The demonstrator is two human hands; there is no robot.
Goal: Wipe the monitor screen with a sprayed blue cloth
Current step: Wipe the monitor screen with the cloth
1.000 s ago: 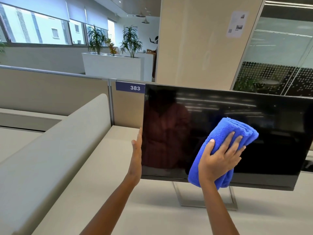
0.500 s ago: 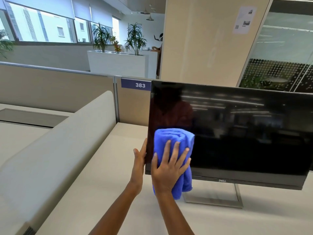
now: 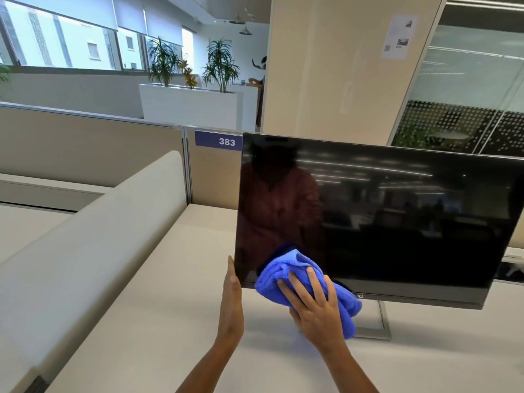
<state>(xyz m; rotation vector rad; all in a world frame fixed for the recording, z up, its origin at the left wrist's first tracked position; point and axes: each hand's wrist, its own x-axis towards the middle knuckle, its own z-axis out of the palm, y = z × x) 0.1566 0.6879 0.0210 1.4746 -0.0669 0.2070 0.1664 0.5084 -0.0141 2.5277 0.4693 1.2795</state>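
Wiping looks under way, not finished: the right hand (image 3: pixel 317 310) presses the bunched blue cloth (image 3: pixel 286 275) with spread, nearly straight fingers (image 3: pixel 314 285) onto the lower left corner of the monitor (image 3: pixel 397 217) screen, overlapping the bottom bezel. The left hand (image 3: pixel 232 304) lies flat along the screen's left edge, gripping nothing. The dark glass shows only reflections, so how much remains I cannot tell. The only container is a distant white planter (image 3: pixel 192 106) holding leafy plants (image 3: pixel 218 63).
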